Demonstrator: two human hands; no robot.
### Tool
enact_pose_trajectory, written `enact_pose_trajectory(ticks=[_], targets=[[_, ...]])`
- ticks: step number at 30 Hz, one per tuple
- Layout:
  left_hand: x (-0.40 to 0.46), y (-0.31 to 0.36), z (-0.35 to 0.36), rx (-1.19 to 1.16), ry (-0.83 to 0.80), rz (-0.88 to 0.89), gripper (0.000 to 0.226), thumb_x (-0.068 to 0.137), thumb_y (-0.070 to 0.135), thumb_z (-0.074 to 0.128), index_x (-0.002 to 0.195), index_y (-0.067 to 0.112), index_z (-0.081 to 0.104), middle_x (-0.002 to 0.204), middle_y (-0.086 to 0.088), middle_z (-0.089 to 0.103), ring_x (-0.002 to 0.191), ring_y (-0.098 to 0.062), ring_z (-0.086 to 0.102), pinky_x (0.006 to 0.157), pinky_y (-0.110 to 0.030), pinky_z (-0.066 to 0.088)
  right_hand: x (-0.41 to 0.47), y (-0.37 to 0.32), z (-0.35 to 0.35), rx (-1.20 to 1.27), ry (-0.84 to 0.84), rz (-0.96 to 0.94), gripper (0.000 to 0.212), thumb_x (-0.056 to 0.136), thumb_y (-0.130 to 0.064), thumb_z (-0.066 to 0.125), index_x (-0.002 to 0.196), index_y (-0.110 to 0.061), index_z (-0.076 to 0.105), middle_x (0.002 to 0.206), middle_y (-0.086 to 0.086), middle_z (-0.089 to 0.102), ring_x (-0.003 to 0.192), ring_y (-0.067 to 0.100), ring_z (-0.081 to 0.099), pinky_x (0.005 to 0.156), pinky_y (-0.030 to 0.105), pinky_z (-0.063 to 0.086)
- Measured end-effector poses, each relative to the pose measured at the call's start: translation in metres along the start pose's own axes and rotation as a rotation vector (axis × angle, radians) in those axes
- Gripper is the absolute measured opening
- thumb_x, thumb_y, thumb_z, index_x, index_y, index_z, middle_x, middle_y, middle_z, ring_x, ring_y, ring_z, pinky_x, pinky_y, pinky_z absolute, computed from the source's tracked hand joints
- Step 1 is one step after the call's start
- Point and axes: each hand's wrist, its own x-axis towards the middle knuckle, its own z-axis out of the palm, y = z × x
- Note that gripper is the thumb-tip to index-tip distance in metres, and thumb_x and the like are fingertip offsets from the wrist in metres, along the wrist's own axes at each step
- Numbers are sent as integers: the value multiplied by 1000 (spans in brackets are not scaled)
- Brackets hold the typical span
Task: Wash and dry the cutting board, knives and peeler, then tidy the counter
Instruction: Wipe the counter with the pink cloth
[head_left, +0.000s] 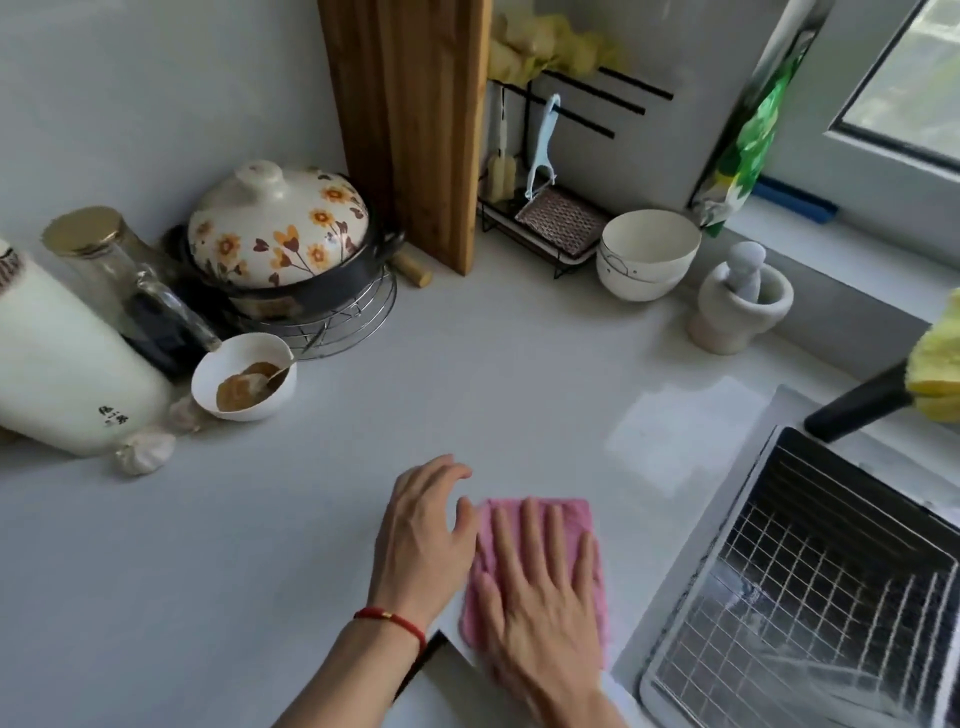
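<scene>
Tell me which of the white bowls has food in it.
The small bowl at left, beside the garlic, holds brown paste and a spoon. The stacked bowls near the mortar look empty.

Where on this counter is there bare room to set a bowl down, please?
The widest bare patch of counter lies between the pink cloth, the upright cutting board and the mortar. The front left, below the garlic, is bare too. The back left is crowded: clay pot, jars, sauce bowl.
</scene>
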Motion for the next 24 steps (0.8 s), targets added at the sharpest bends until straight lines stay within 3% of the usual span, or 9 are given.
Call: enact_pose_trajectory(ticks=[3,5,7,9,13,16,19,22,24], targets=[[38,-3,14,58,8,159,29,94,10,63,123,12,71,136,-4,64,132,-20,54,114,-33,39,78,-31,2,52,113,-281,75,94,-57,46,159,-23,30,165,5,28,152,32,25,120,53,21],[70,-9,26,117,-8,237,35,99,16,55,131,7,67,144,-10,59,138,-26,50,118,-39,35,154,-1,-14,-7,49,-355,73,93,-56,41,159,-26,32,165,3,30,154,28,23,121,55,23],[92,-17,25,178,-30,232,48,100,28,41,136,7,63,147,-16,54,139,-33,48,118,-46,36,202,43,-32,-56,-36,-240,67,100,-61,24,162,-38,12,171,-7,8,158,18,0,125,55,6],[109,-21,36,244,-69,225,55,97,35,33,136,13,65,147,-16,55,136,-38,49,114,-49,40,221,107,-44,-117,-33,-21,63,101,-60,9,161,-43,2,171,-10,0,157,15,-9,125,50,-5],[129,-10,49,516,-271,199,56,91,51,30,137,40,61,154,0,48,137,-31,43,105,-46,41,173,164,-50,-81,66,285,60,105,-54,9,162,-38,-3,172,-5,-1,157,18,-10,125,52,-3],[142,-9,56,680,-457,152,64,89,70,34,148,47,38,162,6,27,140,-27,28,104,-43,38,116,145,-29,-62,76,193,60,105,-58,14,161,-41,-2,172,-5,0,158,19,-8,124,52,-1],[152,-11,52,702,-552,170,77,83,78,39,153,48,27,165,4,18,143,-28,23,107,-44,37,131,187,-45,-89,19,54,58,105,-60,12,159,-47,-4,171,-12,-5,158,15,-6,126,51,-2],[152,-9,50,729,-589,188,83,83,77,45,156,47,20,167,3,11,147,-29,16,112,-45,33,185,227,-71,-103,101,284,57,106,-52,17,161,-40,7,171,-5,8,157,17,0,124,49,-3],[150,-6,47,733,-612,172,83,85,74,49,157,45,20,168,2,10,149,-30,14,115,-45,31,206,209,-69,-29,128,411,59,106,-50,20,162,-34,9,171,-2,9,157,18,-2,123,48,-7]])
